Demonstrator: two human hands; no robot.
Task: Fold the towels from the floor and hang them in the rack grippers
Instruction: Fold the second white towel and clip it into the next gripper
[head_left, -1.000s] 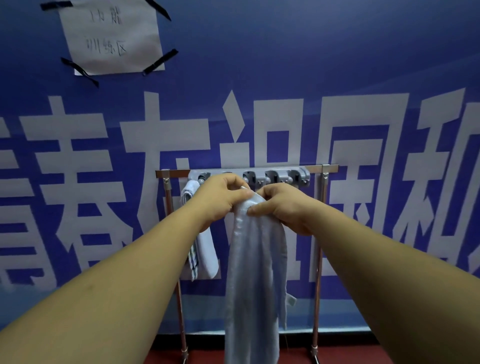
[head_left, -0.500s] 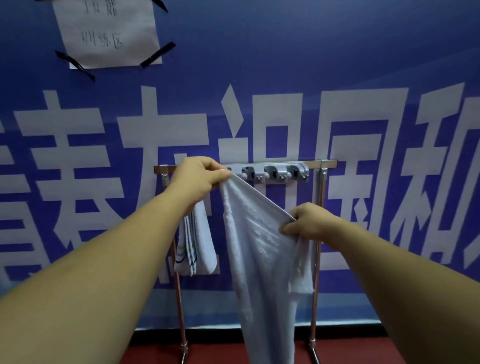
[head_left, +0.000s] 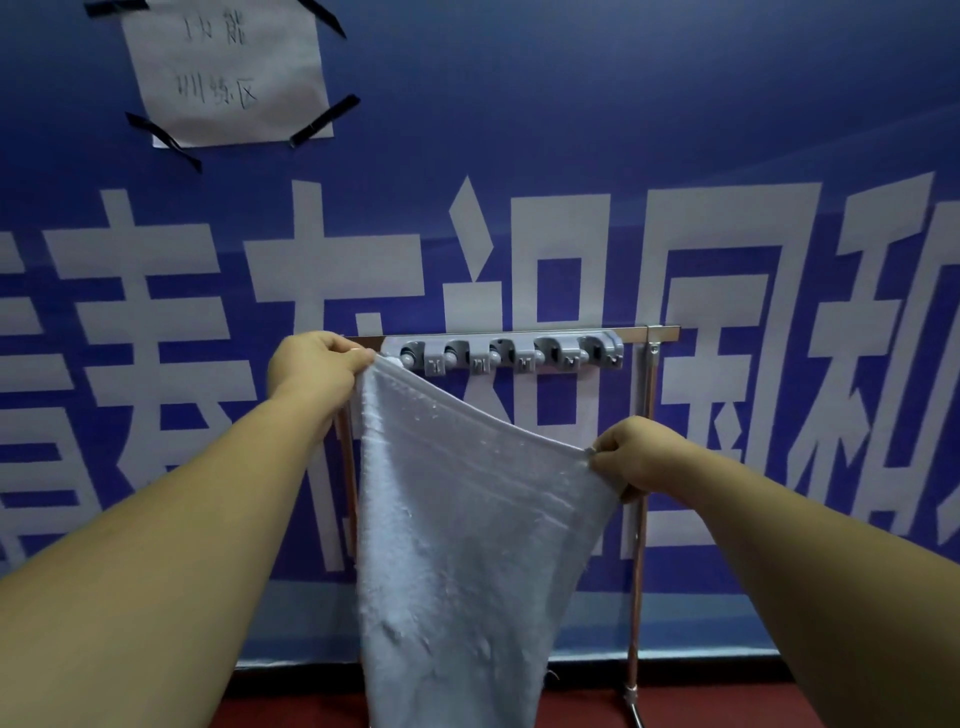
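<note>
A pale towel (head_left: 457, 519) hangs spread below the rack (head_left: 511, 353): fingers of the left hand (head_left: 317, 364) clamp one corner at the rack's left end, and the right hand (head_left: 631, 457) pinches the other, lower. Light and limp, it seems best held by its corners.

Faced a blue wall (head_left: 571, 104) printed with huge white characters (head_left: 332, 260). Carried a handwritten paper sheet (head_left: 228, 73) taped at the corners with black strips (head_left: 324, 120). Met a dark red floor (head_left: 717, 701) below.
</note>
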